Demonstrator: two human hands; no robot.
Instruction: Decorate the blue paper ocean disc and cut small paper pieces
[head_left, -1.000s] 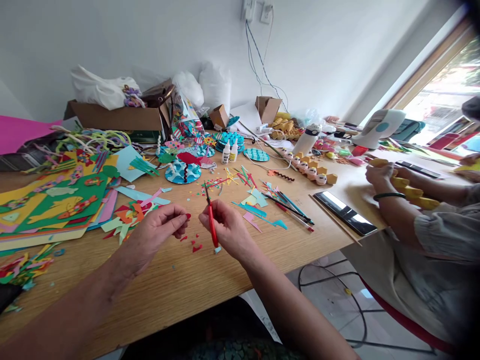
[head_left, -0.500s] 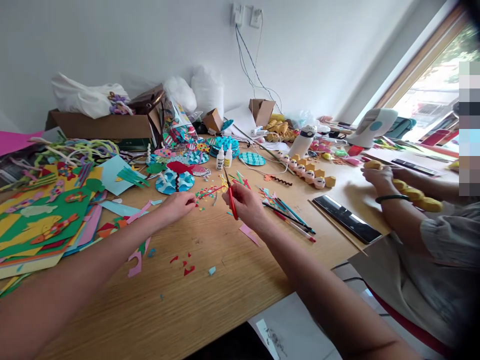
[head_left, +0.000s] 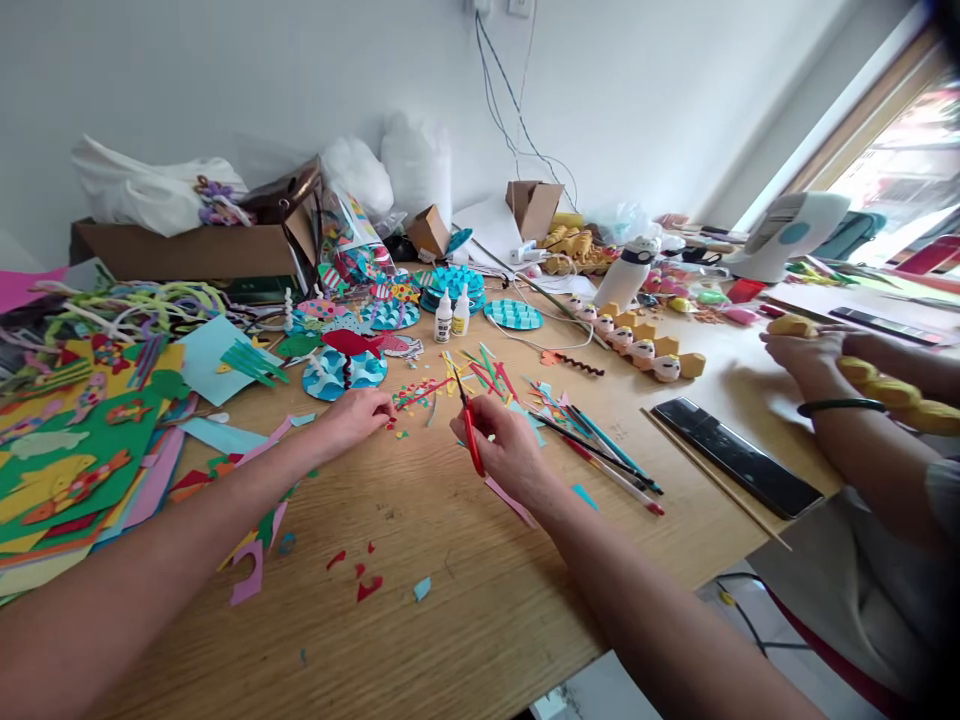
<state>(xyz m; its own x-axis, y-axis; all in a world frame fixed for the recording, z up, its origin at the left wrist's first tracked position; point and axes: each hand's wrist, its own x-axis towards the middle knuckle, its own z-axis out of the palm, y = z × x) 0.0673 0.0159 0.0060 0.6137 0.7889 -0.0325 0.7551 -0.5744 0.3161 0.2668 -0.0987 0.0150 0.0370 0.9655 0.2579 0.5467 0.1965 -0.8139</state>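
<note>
My right hand point(head_left: 504, 445) is closed round the red handles of a pair of scissors point(head_left: 472, 440), whose dark blades point up and away from me. Pinched in the fingers of my left hand point(head_left: 360, 415) is a thin red paper strip point(head_left: 424, 394) that reaches right, towards the blades. Small cut bits of coloured paper point(head_left: 421, 388) lie on the table just beyond my fingers. Yellow, green and red strips point(head_left: 487, 370) are scattered behind the scissors. A blue wave-patterned disc with a red paper fish point(head_left: 354, 345) on it lies beyond my left hand.
Two glue bottles point(head_left: 452, 315) stand behind the strips. Coloured pens point(head_left: 607, 450), a dark phone point(head_left: 735, 455) and a thin wooden stick point(head_left: 712, 480) lie right. Paper sheets point(head_left: 82, 440) cover the left. A co-worker's hands point(head_left: 806, 360) hold a yellow egg-carton strip point(head_left: 892, 390).
The view has shifted slightly. My left hand still pinches the red strip, and my right hand keeps the scissors near its end. The co-worker's hands appear further right.
</note>
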